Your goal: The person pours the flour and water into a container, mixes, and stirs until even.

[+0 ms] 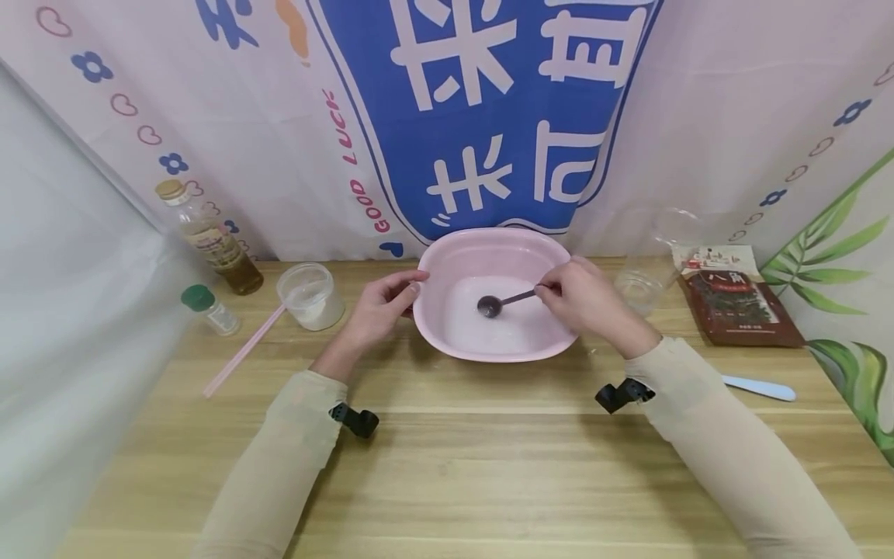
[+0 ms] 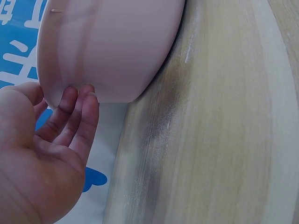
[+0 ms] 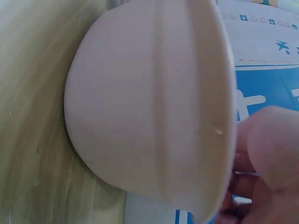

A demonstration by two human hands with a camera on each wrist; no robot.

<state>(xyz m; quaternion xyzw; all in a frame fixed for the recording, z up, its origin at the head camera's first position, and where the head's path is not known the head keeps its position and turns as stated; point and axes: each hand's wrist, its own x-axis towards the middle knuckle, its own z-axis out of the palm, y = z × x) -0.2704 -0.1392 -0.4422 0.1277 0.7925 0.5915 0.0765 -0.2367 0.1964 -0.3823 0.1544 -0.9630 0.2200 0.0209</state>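
A pink plastic basin (image 1: 497,351) stands against the back curtain, its bottom covered by something whitish that could be powder or liquid. At its left side my left hand (image 1: 377,307) pinches the rim, the thumb on top and the fingers (image 2: 84,122) against the outer wall. My right hand (image 1: 583,299) is over the basin's right edge and grips the handle of a small dark measuring spoon (image 1: 490,307). The spoon's bowl is inside the basin, low over the whitish contents. In the right wrist view, the basin's wall (image 3: 126,102) hides the spoon.
Left of the basin are a clear tub of white powder (image 1: 311,299), pink chopsticks (image 1: 244,351), a green-capped shaker (image 1: 212,308) and an oil bottle (image 1: 216,244). On the right lie a clear plastic container (image 1: 639,289), a brown spice packet (image 1: 740,299) and a pale blue handle (image 1: 760,387).
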